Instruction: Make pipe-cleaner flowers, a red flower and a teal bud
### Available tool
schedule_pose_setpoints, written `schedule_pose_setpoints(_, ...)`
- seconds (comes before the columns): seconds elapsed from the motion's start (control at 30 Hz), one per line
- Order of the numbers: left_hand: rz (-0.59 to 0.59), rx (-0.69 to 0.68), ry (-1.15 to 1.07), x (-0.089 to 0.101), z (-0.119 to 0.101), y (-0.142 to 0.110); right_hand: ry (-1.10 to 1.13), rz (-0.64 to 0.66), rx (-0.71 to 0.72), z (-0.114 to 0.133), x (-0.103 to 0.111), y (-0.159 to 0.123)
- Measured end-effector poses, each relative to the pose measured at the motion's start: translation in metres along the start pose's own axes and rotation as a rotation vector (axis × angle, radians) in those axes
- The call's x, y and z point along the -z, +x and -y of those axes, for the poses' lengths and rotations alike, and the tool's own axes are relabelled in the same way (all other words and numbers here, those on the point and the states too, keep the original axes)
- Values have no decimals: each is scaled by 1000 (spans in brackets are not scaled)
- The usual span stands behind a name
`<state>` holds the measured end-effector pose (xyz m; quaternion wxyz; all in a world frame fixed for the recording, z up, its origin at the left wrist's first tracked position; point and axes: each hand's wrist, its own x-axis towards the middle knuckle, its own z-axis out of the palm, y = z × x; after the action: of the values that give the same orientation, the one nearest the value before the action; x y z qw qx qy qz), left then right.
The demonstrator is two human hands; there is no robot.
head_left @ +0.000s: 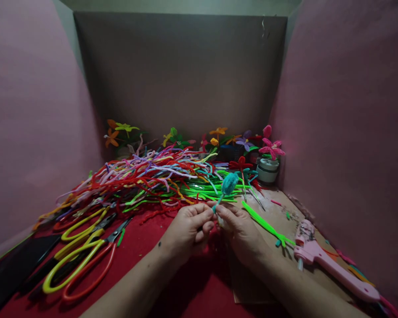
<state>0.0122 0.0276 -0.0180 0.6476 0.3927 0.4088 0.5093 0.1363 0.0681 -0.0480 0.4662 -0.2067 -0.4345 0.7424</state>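
Note:
Between my two hands a teal pipe-cleaner flower bud [230, 183] stands up on a short teal stem, tilted a little to the right. My left hand [193, 226] pinches the lower end of the stem with thumb and forefinger, the other fingers curled. My right hand [239, 227] grips the same stem from the other side, its thumb just above the left fingertips. Behind the bud lie bright green pipe cleaners [202, 191]. To the right of my right hand is a bundle of green pipe cleaners [263, 223] on a brown board.
A big heap of coloured pipe cleaners [159, 170] covers the back. Scissors [86, 265] and pliers [99, 223] lie at left beside a black flat object [18, 260]. A pink glue gun [334, 265] rests at right. A pink flower in a pot [268, 170] stands behind. Pink walls enclose both sides.

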Motion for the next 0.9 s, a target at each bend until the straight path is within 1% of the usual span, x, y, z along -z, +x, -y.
schedule_pose_setpoints(0.07,81,26,-78,3,1,0,45,14,-29,0,-2,-1)
schedule_pose_setpoints(0.17,174,77,-151,5,-1,0,85,29,-23,3,-6,-2)
schedule_pose_setpoints(0.23,187,87,-113,4,-2,0,71,14,2,4,-8,-2)
schedule_pose_setpoints(0.27,170,65,-43,2,-2,0,63,1,23,5,-8,-2)
schedule_pose_setpoints(0.3,135,16,66,1,-2,-1,55,-14,46,5,-9,-2)
schedule_pose_setpoints(0.33,84,-65,209,-1,-1,-1,48,-32,63,6,-9,-2)
schedule_pose_setpoints(0.43,-121,-415,675,-3,5,-1,24,-88,86,7,-9,-3)
schedule_pose_setpoints(0.47,-179,-506,782,-3,7,0,7,-98,74,8,-9,-3)
schedule_pose_setpoints(0.5,-220,-551,843,-2,8,1,-12,-97,57,8,-9,-3)
schedule_pose_setpoints(0.53,-243,-545,860,-1,9,2,-28,-83,43,9,-9,-4)
schedule_pose_setpoints(0.57,-245,-494,833,-1,8,3,-39,-57,27,9,-10,-4)
schedule_pose_setpoints(0.67,-160,-236,602,1,3,5,-31,63,-10,9,-10,-3)
schedule_pose_setpoints(0.73,-95,-115,435,1,-2,5,-10,99,-15,9,-9,-2)
schedule_pose_setpoints(0.9,38,-11,98,5,-2,4,-13,5,25,7,-4,1)
